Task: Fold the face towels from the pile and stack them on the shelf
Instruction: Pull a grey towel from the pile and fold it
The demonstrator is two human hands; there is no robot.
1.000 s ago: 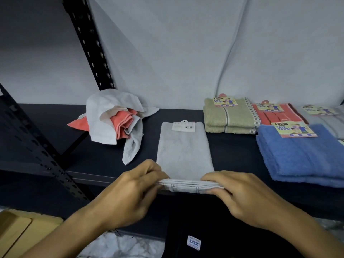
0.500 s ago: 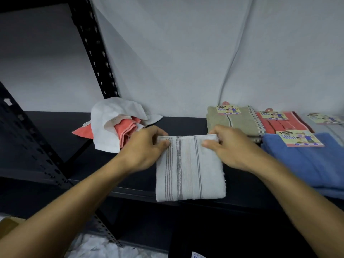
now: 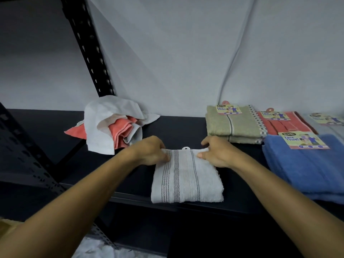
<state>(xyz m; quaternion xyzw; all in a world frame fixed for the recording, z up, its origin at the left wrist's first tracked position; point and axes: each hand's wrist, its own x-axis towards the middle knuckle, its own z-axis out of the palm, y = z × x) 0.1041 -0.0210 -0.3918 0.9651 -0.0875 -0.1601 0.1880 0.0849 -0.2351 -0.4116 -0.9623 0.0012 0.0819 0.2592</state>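
A grey face towel (image 3: 186, 179) with dark stripes lies folded in half on the dark shelf (image 3: 178, 131), near its front edge. My left hand (image 3: 150, 151) pinches the towel's far left corner. My right hand (image 3: 217, 153) pinches the far right corner. A small white hang tag (image 3: 185, 148) pokes out between my hands at the far edge. To the left, a loose pile (image 3: 113, 125) of white and coral towels sits crumpled by the shelf post.
Folded stacks stand at the right: olive towels (image 3: 234, 123) with a label, red towels (image 3: 286, 123) behind, a blue towel stack (image 3: 305, 164) in front, and a grey one (image 3: 327, 121) at the far right. A black perforated post (image 3: 87, 47) rises at the left.
The near end of the grey towel was lifted and carried over to the far end, folding it in half with the striped side up. Both hands now hold the far corners.
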